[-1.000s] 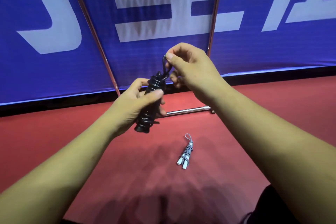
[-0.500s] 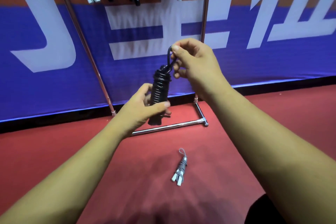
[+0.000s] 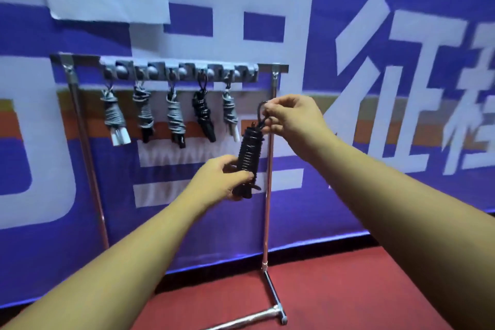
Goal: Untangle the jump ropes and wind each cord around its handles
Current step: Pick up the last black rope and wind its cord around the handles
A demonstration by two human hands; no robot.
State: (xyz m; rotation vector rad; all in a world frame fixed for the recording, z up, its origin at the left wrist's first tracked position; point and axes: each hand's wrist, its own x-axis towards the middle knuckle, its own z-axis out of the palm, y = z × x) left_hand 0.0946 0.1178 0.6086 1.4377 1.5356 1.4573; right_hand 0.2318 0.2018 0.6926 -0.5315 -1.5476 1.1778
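Raised above red floor (image 3: 348,289) to rack (image 3: 268,222), left hand (image 3: 222,178) grips black rope (image 3: 249,153), right hand (image 3: 292,118) pinches its loop (image 3: 259,110).

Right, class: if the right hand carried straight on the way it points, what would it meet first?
The right hand, pinching the loop of the black jump rope, points up-left. It would probably meet the hook rail at its right end first, just above the rightmost hanging bundle; depth is unclear.
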